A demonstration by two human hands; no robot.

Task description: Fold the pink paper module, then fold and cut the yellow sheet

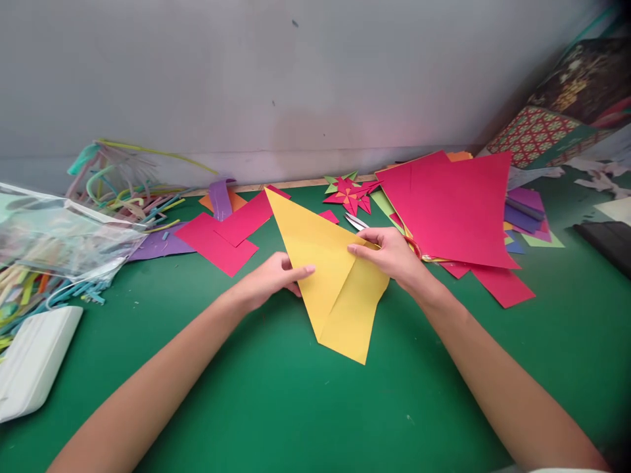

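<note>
A yellow sheet of paper (pixel 315 243), folded along a slanting crease, is held over the green table between both hands. My left hand (pixel 276 279) grips its left edge, thumb on top and fingers underneath. My right hand (pixel 387 253) pinches its upper right edge near the fold, with the thumb on the paper. One flap of the sheet slopes down to the right below the crease. Just behind my right hand lie scissors (pixel 355 222), their blades showing and their handles partly hidden.
Red sheets (pixel 453 210) are stacked at right. Red paper pieces (pixel 217 243) lie at left, near pipe cleaners and a plastic bag (pixel 64 230). A red paper star (pixel 349 194) sits by the wall. A white device (pixel 39 361) is at front left of the green table (pixel 296 414).
</note>
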